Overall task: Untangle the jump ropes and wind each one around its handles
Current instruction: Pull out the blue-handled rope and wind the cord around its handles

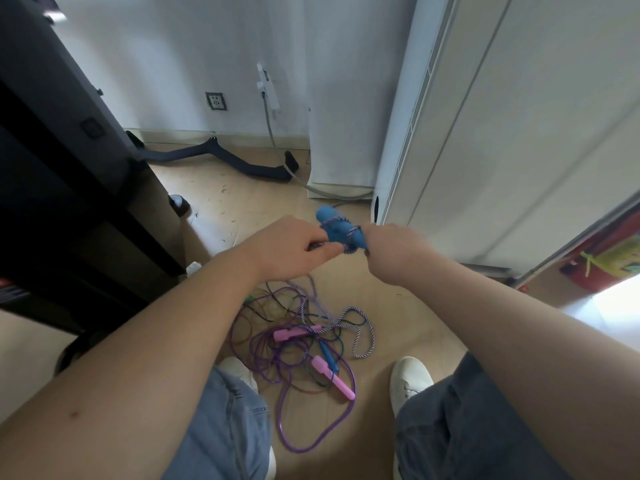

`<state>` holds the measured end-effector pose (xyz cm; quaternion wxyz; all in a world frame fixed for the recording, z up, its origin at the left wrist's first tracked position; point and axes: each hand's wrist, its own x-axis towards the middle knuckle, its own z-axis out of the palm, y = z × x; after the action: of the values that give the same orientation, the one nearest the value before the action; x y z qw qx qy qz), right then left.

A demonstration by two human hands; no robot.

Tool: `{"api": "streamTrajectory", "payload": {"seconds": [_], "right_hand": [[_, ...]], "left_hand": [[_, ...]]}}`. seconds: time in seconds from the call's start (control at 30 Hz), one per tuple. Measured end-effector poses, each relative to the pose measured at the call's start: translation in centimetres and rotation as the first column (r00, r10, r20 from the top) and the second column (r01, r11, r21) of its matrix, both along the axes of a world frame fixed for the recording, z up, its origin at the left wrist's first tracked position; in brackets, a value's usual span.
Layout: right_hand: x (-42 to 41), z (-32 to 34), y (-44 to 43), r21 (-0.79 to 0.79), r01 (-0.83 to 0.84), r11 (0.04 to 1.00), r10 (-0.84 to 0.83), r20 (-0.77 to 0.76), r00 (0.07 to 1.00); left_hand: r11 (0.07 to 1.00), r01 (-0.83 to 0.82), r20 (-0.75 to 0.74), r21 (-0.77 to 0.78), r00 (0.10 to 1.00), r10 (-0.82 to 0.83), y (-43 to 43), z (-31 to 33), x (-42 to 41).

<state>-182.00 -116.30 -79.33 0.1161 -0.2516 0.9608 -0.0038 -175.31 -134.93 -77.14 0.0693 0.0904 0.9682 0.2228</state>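
Both hands are raised over the floor. My right hand (394,252) grips a pair of blue foam handles (337,228) with purple-and-white braided rope wound across them. My left hand (291,249) pinches that braided rope (360,334) just beside the handles; the rest of it hangs down to the floor. Below, a tangle lies between my feet: a clear purple rope (298,441) with two pink handles (334,377), and a thin dark green rope (311,372) whose blue handle (328,355) shows in the pile.
A dark desk (69,188) stands at the left. A white cabinet (502,133) fills the right, with a grey cable (277,147) running down the wall. A black stand base (221,157) lies on the floor behind. My white shoes (410,377) flank the pile.
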Motion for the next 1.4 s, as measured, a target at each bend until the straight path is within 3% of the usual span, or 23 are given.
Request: {"api": "streamTrajectory", "payload": {"seconds": [0.13, 0.23, 0.3, 0.37, 0.43, 0.5, 0.63, 0.73, 0.8, 0.87, 1.0, 1.1, 1.17, 1.23, 1.3, 1.4], "right_hand": [[0.6, 0.7, 0.4, 0.236, -0.226, 0.945, 0.201, 0.124, 0.972], [2.4, 1.2, -0.2, 0.163, -0.432, 0.887, 0.395, 0.217, 0.892], [3.5, 1.8, -0.8, 0.049, -0.506, 0.861, 0.478, 0.262, 0.838], [4.1, 3.1, -1.2, -0.161, -0.455, 0.876, 0.482, 0.322, 0.815], [3.7, 4.5, -1.0, -0.391, -0.278, 0.878, 0.428, 0.377, 0.822], [2.6, 5.1, -0.4, -0.523, -0.108, 0.845, 0.341, 0.372, 0.863], [0.1, 4.1, 0.4, -0.613, 0.058, 0.788, 0.128, 0.255, 0.958], [-1.8, 2.3, 0.8, -0.530, 0.176, 0.829, -0.064, 0.224, 0.973], [-2.5, 0.6, 0.9, -0.298, 0.102, 0.949, -0.048, 0.182, 0.982], [-2.3, -0.7, 1.0, -0.088, 0.004, 0.996, 0.011, 0.175, 0.984], [-0.1, -0.5, 0.7, 0.107, -0.322, 0.941, 0.283, 0.277, 0.918], [2.1, 0.6, -0.6, 0.061, -0.466, 0.883, 0.434, 0.272, 0.859], [3.3, 1.6, -1.5, -0.027, -0.514, 0.857, 0.504, 0.247, 0.827], [3.7, 2.8, -1.8, -0.144, -0.493, 0.858, 0.513, 0.243, 0.823], [3.3, 4.0, -1.5, -0.233, -0.408, 0.883, 0.458, 0.233, 0.858], [1.7, 4.7, -0.7, -0.439, -0.177, 0.881, 0.290, 0.204, 0.935]], "left_hand": [[0.999, -0.019, -0.157, 0.049, 0.987, 0.026, -1.0, 1.2, -0.1], [0.996, -0.076, -0.261, 0.038, 0.962, 0.083, -1.7, 1.4, -0.5], [0.988, -0.157, -0.207, 0.009, 0.966, 0.155, -2.5, 0.6, -1.1], [0.964, -0.263, -0.069, 0.049, 0.962, 0.266, -3.8, -0.8, -1.5], [0.846, -0.407, 0.121, 0.343, 0.913, 0.390, -4.4, -1.9, -1.8], [0.767, -0.488, 0.196, 0.416, 0.872, 0.449, -3.7, -2.2, -1.5], [0.920, -0.322, 0.083, 0.222, 0.947, 0.312, -1.2, -1.0, -1.0], [0.981, -0.117, 0.027, 0.157, 0.993, 0.114, 0.1, -0.1, -0.6], [0.993, 0.031, -0.065, 0.111, 0.998, -0.023, 0.8, 0.2, -0.3], [0.993, 0.106, -0.124, 0.061, 0.987, -0.097, 1.0, 0.6, -0.2], [0.999, 0.046, -0.209, -0.027, 0.977, -0.050, -0.5, 0.9, -0.4], [0.984, -0.040, -0.199, -0.175, 0.980, 0.005, -1.2, 0.3, -0.6], [0.977, -0.117, -0.132, -0.180, 0.987, 0.094, -1.5, -0.6, -0.8], [0.971, -0.239, -0.068, 0.014, 0.969, 0.239, -1.9, -1.3, -1.1], [0.907, -0.367, 0.045, 0.208, 0.930, 0.366, -2.6, -1.9, -1.4], [0.894, -0.400, 0.145, 0.202, 0.915, 0.376, -3.2, -2.5, -1.3]]}}
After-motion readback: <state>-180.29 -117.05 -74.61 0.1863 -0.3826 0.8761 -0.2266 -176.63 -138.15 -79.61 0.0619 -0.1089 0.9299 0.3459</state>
